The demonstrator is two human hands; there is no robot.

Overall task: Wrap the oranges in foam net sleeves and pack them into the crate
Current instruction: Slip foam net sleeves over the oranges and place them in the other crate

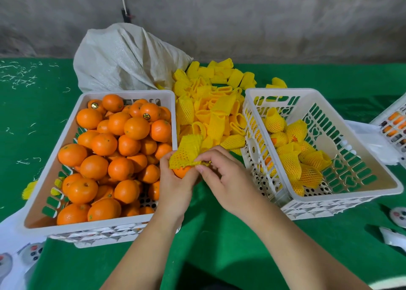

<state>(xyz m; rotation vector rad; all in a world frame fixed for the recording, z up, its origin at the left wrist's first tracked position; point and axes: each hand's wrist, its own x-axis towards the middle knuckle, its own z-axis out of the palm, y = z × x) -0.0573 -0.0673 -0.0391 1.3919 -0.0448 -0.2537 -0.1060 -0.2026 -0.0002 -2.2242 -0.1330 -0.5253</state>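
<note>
Green felt-like cloth (219, 245) covers the work surface, with a grey concrete wall behind it. Centre foreground: a round orange fruit (182, 172), only its lower part visible, sits between the two crates, cupped by the curled fingers of the left hand (175, 186). A yellow foam net sleeve (189, 152) is draped over the top of the fruit, its mesh stretched wide and its upper end flaring upward. The right hand (222, 175) pinches the sleeve's lower edge between thumb and forefinger, close beside the left hand. Left: a white perforated plastic crate (55, 162) heaped with bare oranges (103, 144), two bearing small gold stickers. Right: a second white perforated plastic crate (362, 158) holding several sleeved oranges (290, 162) along its near-left side. Between and behind the crates lies a loose pile of empty yellow foam sleeves (215, 109), spilling from a crumpled white woven sack (125, 59). At the far right edge, part of a third white crate (395, 122) is visible.
</note>
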